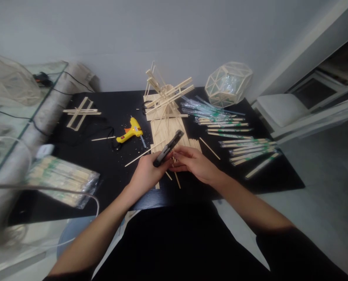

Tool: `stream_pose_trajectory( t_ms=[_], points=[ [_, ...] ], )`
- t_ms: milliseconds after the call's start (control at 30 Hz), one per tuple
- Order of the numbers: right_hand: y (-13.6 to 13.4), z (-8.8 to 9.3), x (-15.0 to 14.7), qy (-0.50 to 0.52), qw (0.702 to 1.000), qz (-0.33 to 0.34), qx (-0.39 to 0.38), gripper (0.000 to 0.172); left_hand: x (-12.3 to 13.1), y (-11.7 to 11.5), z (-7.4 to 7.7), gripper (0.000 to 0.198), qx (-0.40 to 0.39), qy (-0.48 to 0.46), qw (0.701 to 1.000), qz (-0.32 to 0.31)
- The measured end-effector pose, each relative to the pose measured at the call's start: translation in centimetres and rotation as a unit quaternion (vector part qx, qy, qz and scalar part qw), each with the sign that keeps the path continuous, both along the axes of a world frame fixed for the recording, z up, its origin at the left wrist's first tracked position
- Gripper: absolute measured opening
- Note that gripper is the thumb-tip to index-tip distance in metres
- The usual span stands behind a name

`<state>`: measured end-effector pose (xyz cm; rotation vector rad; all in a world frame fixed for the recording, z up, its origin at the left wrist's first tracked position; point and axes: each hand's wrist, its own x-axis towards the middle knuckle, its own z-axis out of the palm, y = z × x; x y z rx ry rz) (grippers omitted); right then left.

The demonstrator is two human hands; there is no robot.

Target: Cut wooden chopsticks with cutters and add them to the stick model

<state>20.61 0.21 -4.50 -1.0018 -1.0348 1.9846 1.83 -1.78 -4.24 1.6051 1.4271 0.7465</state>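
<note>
My left hand (150,169) is closed around a dark, slim tool (168,148) with a metal strip along it, which looks like a utility knife. It points up and away to the right. Close against it, my right hand (195,164) has its thumb and fingers pinched together; what they hold is hidden. A thin wooden stick (177,180) shows just below those fingers, and I cannot tell whether it is gripped or lying loose. Both hands are over the near end of a mat of sticks laid side by side (169,130). Behind it rises a windmill-like stick model (166,97).
A yellow glue gun (131,130) lies left of the mat. Further left are a stick cross (81,113) and a bagged chopstick pack (62,177). Wrapped chopsticks (252,150) spread on the right, below a faceted stick ball (229,84). A glass-topped surface (49,78) adjoins the black table (103,171).
</note>
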Motion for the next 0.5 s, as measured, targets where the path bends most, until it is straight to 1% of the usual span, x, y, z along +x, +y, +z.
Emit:
stream_pose_trajectory(
  t_ms=[100,167,233,267,300,333,400,500],
  points=[
    [0.2,-0.2,0.2,-0.003,1.000,-0.010,-0.001,0.019,-0.2,1.0,0.2,0.026,-0.002,0.017,1.000,-0.007],
    [0.5,-0.3,0.8,-0.021,0.999,-0.036,0.017,0.020,-0.5,2.0,0.4,0.028,0.009,0.045,0.999,0.008],
    [0.9,-0.3,2.1,-0.073,0.992,-0.078,0.066,0.021,-0.9,3.2,0.4,0.027,0.021,0.083,0.996,0.030],
    [1.2,-0.4,2.9,-0.116,0.983,-0.100,0.101,0.022,-1.0,3.8,0.5,0.025,0.020,0.099,0.994,0.037],
    [1.5,-0.4,3.8,-0.169,0.969,-0.114,0.139,0.022,-1.0,4.5,0.5,0.024,0.017,0.115,0.992,0.041],
    [1.7,-0.5,4.8,-0.233,0.949,-0.121,0.177,0.023,-1.0,5.0,0.4,0.024,0.015,0.131,0.990,0.040],
    [2.0,-0.6,6.6,-0.364,0.895,-0.118,0.232,0.019,-0.9,6.0,0.3,0.024,0.020,0.163,0.986,0.035],
    [2.2,-1.0,8.3,-0.503,0.818,-0.112,0.256,0.011,-0.3,6.8,0.1,0.023,0.029,0.211,0.977,0.027]
  ],
)
